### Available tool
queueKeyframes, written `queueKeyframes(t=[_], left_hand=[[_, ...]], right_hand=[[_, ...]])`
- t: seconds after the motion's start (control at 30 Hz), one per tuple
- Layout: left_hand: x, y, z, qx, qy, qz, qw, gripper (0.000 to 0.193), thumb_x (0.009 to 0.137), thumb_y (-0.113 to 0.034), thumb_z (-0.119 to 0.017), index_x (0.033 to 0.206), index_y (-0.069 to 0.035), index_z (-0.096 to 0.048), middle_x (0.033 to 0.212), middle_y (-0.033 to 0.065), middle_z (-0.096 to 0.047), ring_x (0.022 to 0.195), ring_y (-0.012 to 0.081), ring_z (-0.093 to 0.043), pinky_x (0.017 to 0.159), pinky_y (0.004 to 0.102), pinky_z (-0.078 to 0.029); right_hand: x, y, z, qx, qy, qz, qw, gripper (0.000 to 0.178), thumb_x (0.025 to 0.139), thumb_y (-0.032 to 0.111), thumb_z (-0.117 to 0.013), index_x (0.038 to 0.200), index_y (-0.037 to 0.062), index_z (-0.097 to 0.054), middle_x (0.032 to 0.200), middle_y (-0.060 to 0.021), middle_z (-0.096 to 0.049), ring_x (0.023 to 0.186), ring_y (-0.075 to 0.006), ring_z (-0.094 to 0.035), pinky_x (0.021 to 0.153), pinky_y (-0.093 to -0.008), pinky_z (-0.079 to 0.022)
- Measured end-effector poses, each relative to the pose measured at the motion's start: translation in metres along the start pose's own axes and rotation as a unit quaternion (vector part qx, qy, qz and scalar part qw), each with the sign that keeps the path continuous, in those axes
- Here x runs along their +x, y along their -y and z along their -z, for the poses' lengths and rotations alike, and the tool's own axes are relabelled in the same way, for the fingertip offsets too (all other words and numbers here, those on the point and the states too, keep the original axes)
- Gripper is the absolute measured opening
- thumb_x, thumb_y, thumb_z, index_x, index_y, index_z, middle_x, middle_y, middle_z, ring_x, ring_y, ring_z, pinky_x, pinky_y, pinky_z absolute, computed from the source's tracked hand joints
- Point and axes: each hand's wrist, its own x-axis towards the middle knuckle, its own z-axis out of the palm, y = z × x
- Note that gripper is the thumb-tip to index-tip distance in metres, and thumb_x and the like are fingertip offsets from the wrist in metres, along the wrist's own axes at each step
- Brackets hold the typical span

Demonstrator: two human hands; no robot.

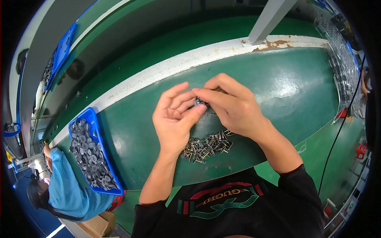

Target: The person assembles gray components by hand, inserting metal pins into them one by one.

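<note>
Above the green tabletop, my two hands meet over a small dark grey and metallic part (pixel 199 102). My left hand (pixel 174 115) is palm up, with its thumb and fingers closed on that part and the outer fingers curled loosely. From the other side comes my right hand (pixel 234 105), its thumb and fingertips pinched together at the part's upper edge. Whatever those right fingertips hold is hidden by the fingers. Just below the hands lies a loose pile of small dark metal pieces with thin shiny pins (pixel 206 146).
Left of my arms stands a blue tray (pixel 96 131) full of small grey round parts (pixel 89 152). A white rail (pixel 158 73) with a post (pixel 270 20) borders the table's far side. Clear plastic trays (pixel 343 67) are stacked at the right end. Someone in blue (pixel 75 190) sits at far left.
</note>
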Motion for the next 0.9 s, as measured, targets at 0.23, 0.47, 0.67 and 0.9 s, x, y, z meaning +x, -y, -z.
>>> queueKeyframes(t=[0.23, 0.47, 0.67, 0.9], left_hand=[[0.030, 0.005, 0.004, 0.057, -0.023, 0.087, 0.994, 0.043, 0.087, 0.009, -0.065, 0.128, 0.003, -0.051, 0.113, 0.0197, -0.068, 0.097, 0.0221, -0.069, 0.087, 0.0309, -0.056], [0.097, -0.016, 0.005, 0.231, 0.011, -0.006, 0.973, 0.040, 0.088, 0.003, -0.064, 0.126, 0.001, -0.053, 0.113, 0.0178, -0.067, 0.097, 0.0196, -0.065, 0.087, 0.0296, -0.053], [0.313, 0.039, 0.072, 0.370, 0.020, -0.091, 0.924, 0.041, 0.089, 0.003, -0.065, 0.128, 0.002, -0.056, 0.116, 0.0155, -0.066, 0.103, 0.0220, -0.065, 0.089, 0.0329, -0.055], [0.444, 0.025, 0.174, 0.492, -0.103, -0.147, 0.852, 0.041, 0.090, -0.017, -0.074, 0.124, 0.003, -0.061, 0.114, 0.0146, -0.068, 0.100, 0.0206, -0.067, 0.082, 0.0307, -0.055]], right_hand=[[-0.007, -0.014, 0.018, 0.022, 0.077, -0.016, 0.997, 0.048, 0.078, -0.005, -0.059, 0.125, 0.0039, -0.061, 0.107, -0.0136, -0.065, 0.097, -0.0319, -0.064, 0.082, -0.0379, -0.053], [-0.006, -0.020, 0.010, -0.084, 0.030, -0.013, 0.996, 0.045, 0.074, 0.008, -0.063, 0.117, -0.0033, -0.059, 0.105, -0.0128, -0.057, 0.094, -0.0294, -0.060, 0.080, -0.0383, -0.052], [-0.031, -0.044, -0.023, -0.276, 0.056, 0.004, 0.960, 0.016, 0.072, 0.023, -0.064, 0.072, 0.0078, -0.069, 0.084, -0.0061, -0.060, 0.086, -0.0234, -0.056, 0.072, -0.0334, -0.047], [-0.020, -0.029, -0.026, -0.243, 0.053, 0.043, 0.968, 0.014, 0.071, 0.021, -0.065, 0.073, 0.0076, -0.065, 0.080, -0.0051, -0.060, 0.084, -0.0221, -0.057, 0.071, -0.0338, -0.047]])
